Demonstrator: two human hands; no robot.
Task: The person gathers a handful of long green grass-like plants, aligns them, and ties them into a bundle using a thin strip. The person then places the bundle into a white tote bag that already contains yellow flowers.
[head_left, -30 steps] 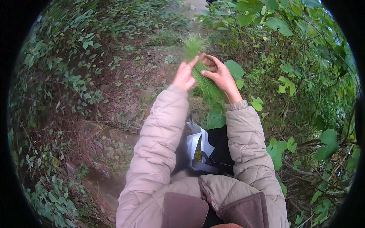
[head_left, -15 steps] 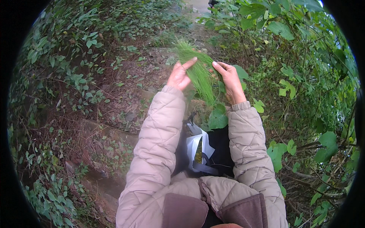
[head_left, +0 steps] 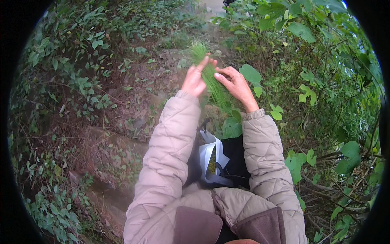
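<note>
A bunch of thin, grass-like green stalks (head_left: pixel 217 90) hangs in front of me, its finer tips at the top and its stems pointing down and right. My left hand (head_left: pixel 194 80) is closed round its upper part, thumb across the front and fingertips showing behind. From the other side, my right hand (head_left: pixel 236 84) bends its thumb and fingers against the bunch's right edge, slightly blurred; whether it pinches some stalks is hard to make out. Below hangs an open white bag (head_left: pixel 208 151) with dark handles, yellowish-green stuff inside.
Leafy shrubs (head_left: pixel 87 53) crowd the left slope. Broad-leaved vines (head_left: pixel 302 30) and bare twigs (head_left: pixel 341 203) line the right. A large round leaf (head_left: pixel 232 127) sits just above the bag. A littered dirt path (head_left: pixel 140 91) runs ahead.
My right hand has moved left, closer to my left hand. The bunch, fanned out before, is now gathered narrower, and my left thumb has tilted more upright.
</note>
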